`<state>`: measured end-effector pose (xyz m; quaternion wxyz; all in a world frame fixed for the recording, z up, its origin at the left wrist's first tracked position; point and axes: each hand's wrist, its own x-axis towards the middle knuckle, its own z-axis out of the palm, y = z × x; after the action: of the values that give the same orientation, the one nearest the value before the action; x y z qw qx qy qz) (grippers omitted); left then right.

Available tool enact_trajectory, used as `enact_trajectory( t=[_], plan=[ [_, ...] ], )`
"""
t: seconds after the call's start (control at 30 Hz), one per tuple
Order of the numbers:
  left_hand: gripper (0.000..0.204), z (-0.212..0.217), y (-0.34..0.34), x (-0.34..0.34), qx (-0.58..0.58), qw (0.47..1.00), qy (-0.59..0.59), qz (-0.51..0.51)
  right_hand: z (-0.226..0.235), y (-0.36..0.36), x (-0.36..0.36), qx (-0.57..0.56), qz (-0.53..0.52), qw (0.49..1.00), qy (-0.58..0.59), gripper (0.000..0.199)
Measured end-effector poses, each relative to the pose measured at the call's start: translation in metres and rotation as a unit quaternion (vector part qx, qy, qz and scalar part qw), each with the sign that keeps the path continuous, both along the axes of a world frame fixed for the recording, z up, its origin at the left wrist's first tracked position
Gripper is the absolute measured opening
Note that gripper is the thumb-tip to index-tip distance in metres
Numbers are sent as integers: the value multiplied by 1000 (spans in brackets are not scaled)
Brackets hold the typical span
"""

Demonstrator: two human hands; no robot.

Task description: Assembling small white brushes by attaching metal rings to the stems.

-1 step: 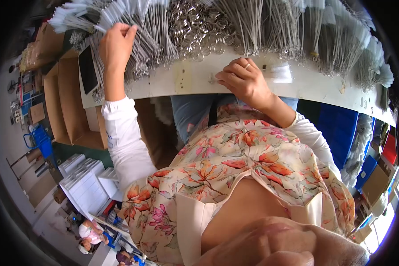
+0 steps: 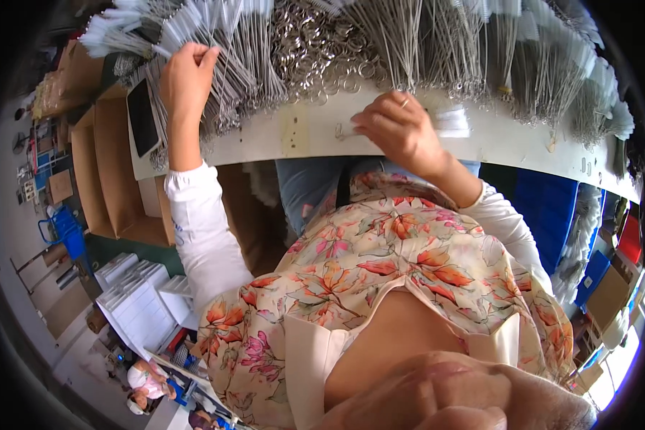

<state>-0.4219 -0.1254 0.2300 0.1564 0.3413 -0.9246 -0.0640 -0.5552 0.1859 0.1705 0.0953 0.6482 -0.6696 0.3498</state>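
Observation:
Thin wire-handled brushes with white bristles lie in bundles point(image 2: 254, 61) along the far side of the table. My left hand point(image 2: 186, 79) is over the left bundles, its thumb and fingers pinched beside the white bristle heads. Whatever sits in that pinch is too hidden to make out. Nearer the front edge, my right hand point(image 2: 400, 129) is closed around a single brush. Its wire loop point(image 2: 340, 131) sticks out left of the fingertips, and its white bristles point(image 2: 453, 122) show on the other side. A heap of metal rings point(image 2: 315, 50) lies between the bundles.
A dark phone-like slab point(image 2: 143, 117) lies at the table's left end. Open cardboard boxes point(image 2: 107, 168) stand below it. Under the right side are blue bins point(image 2: 547, 208). More brush bundles point(image 2: 545, 79) cover the far right. Another person point(image 2: 147, 378) is in the background, lower left.
My left hand has dropped slightly toward me. My right hand has turned a little, and the brush's wire loop shows more clearly beside its fingertips.

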Motion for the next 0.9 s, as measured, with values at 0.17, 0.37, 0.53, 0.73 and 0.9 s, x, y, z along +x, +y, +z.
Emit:
enact_trajectory(
  t=[0.17, 0.37, 0.53, 0.73, 0.9],
  plan=[
    [29, 2, -1, -11, 49, 998, 33, 33, 42, -34, -61, -21, -59, 994, -84, 10],
    [27, 4, -18, -39, -30, 994, 101, 35, 44, -92, -84, 141, -153, 977, 55, 16],
    [21, 7, -16, -50, 376, 908, 173, 69, 42, -101, -86, 240, -210, 946, 56, 15],
    [15, -2, -41, -18, 670, 627, 378, -120, 57, -85, -107, 154, -84, 945, -277, 17],
    [16, 23, -75, 45, 414, 822, 387, 49, 98, -31, -140, -141, -53, 893, -423, 28]
  ],
)
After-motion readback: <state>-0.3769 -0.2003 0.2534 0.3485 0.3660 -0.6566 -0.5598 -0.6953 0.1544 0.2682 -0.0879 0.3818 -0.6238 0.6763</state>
